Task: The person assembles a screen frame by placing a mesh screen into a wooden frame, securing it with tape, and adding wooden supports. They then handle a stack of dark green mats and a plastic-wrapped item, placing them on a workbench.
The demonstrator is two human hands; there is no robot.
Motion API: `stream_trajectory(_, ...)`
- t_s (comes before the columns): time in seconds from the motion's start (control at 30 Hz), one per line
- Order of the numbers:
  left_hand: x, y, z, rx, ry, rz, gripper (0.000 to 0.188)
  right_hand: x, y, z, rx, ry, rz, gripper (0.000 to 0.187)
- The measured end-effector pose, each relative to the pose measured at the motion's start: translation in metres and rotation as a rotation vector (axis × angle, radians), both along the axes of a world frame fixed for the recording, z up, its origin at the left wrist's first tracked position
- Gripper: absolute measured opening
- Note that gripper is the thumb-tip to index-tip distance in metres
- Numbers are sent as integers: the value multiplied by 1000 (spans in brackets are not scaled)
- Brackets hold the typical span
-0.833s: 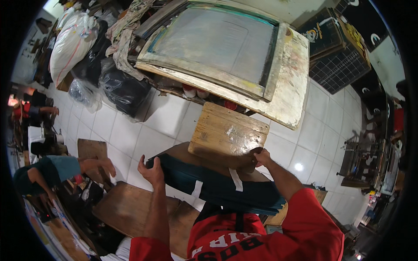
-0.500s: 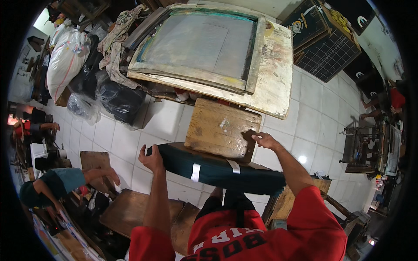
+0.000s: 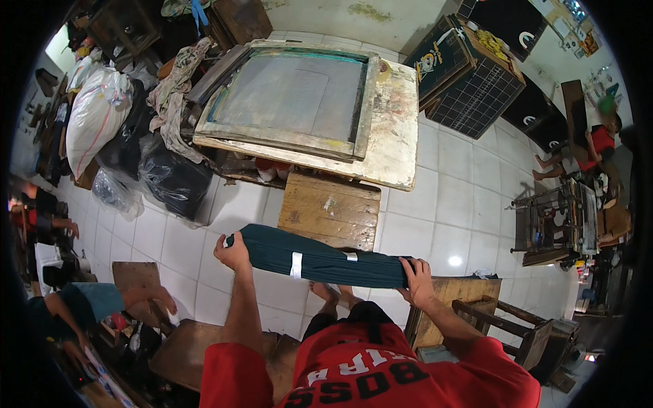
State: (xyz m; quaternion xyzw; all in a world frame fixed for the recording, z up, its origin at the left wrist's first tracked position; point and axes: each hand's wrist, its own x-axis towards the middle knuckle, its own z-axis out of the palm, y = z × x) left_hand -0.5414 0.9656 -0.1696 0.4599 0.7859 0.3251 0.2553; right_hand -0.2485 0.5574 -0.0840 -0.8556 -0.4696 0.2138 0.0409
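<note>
A long bundle of dark green folded cloth (image 3: 326, 262), tied round with white bands (image 3: 296, 264), hangs level in front of my body above the floor. At its left end, my left hand (image 3: 234, 253) is closed on the cloth. My right hand (image 3: 416, 281) grips the other end, thumb beneath and fingers over the top. Just beyond the bundle stands a low wooden stool (image 3: 330, 207), partly hidden by the cloth.
Farther off, a framed screen (image 3: 282, 95) lies on a paint-stained table (image 3: 394, 129). Plastic-wrapped black bundles (image 3: 173, 170) and a white sack (image 3: 101, 119) stand at left. Wooden benches (image 3: 187, 350) flank me. Other people are at the left and right edges.
My right hand has moved from near the stool down onto the bundle's right end. The bundle has turned, showing more of its long side, and its right end is higher.
</note>
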Motion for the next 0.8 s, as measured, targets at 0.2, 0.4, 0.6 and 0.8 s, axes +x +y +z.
stream_trajectory(0.2,-19,-6,-11,-2,-17,51,48,-8,-8,-10,90,-56,25,89)
stream_trajectory(0.4,-2,15,-17,-69,32,-14,54,-3,-7,-14,222,-53,-31,88)
stream_trajectory(0.6,-21,5,-8,-14,-248,-127,90,8,-13,-19,205,-17,3,97)
stream_trajectory(0.8,-32,-78,-1,47,-41,-72,104,18,-18,-2,61,14,59,119)
